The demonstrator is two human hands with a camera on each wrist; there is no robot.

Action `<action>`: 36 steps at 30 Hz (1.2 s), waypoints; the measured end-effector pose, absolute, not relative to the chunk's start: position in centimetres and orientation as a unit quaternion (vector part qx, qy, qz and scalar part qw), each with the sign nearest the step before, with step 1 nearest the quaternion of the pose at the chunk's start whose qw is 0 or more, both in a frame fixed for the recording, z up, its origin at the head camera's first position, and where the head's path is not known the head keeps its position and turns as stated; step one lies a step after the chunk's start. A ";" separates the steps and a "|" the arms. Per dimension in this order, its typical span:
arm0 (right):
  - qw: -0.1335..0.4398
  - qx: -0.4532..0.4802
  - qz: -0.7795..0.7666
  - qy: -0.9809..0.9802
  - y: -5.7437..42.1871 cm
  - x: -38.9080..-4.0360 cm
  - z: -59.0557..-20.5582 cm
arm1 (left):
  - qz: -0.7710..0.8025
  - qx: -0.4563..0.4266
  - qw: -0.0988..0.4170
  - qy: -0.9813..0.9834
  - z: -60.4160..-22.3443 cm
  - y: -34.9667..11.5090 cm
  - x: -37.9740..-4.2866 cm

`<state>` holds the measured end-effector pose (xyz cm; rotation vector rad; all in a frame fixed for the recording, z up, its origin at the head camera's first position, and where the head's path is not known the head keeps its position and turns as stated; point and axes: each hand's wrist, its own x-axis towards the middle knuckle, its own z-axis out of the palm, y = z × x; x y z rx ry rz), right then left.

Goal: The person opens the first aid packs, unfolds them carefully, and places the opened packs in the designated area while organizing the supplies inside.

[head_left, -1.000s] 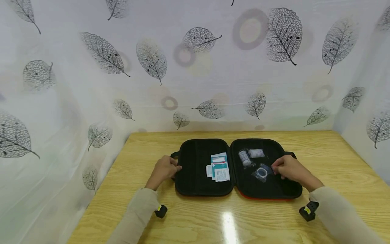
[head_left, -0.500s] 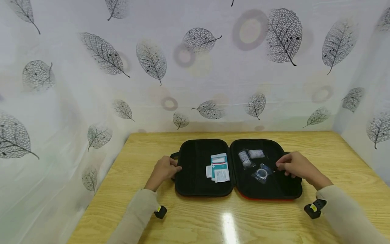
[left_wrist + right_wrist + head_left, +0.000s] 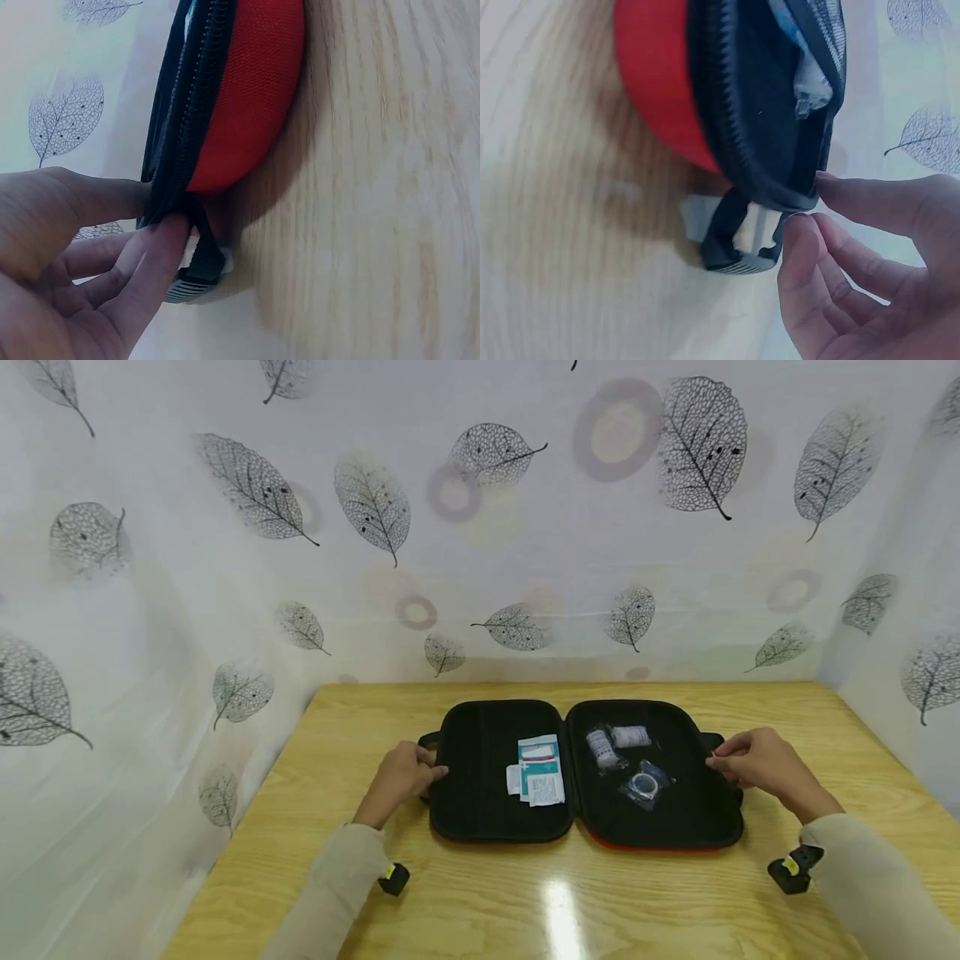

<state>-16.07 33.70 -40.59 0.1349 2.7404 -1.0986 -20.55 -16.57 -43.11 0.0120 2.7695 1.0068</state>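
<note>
A zippered case (image 3: 461, 793) with a black lining and red shell lies unfolded on the table. My left hand (image 3: 400, 779) pinches its left rim beside the carry strap (image 3: 206, 259), thumb on the inner side. At the opposite end, my right hand (image 3: 767, 770) has thumb and fingertips around the right rim, near the other strap (image 3: 731, 232). Inside the right half are two wrapped bandage rolls (image 3: 602, 750) and a white ring-shaped roll (image 3: 643, 786) in clear plastic. Flat green-and-white packets (image 3: 539, 760) lie in the left half, by the hinge.
The wooden table (image 3: 480, 893) extends in front of the case and to both sides. Behind it hangs a pale curtain (image 3: 525, 552) printed with leaves, which also lines the left and right sides.
My right hand has moved right, from beside the bagged ring-shaped roll inside the case to the right rim. The left hand has stayed at the left rim.
</note>
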 end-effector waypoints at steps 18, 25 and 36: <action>0.113 0.067 -0.387 0.913 34.2 -15.9 -42.3 | 0.312 0.097 0.039 0.944 -40.1 -14.7 -19.9; 0.108 0.057 -0.372 0.920 34.1 -15.9 -42.4 | 0.345 0.128 0.106 0.924 -39.8 -11.5 -20.3; 0.110 0.064 -0.370 0.920 34.0 -15.8 -42.5 | 0.354 0.157 0.154 0.909 -42.0 -7.3 -20.9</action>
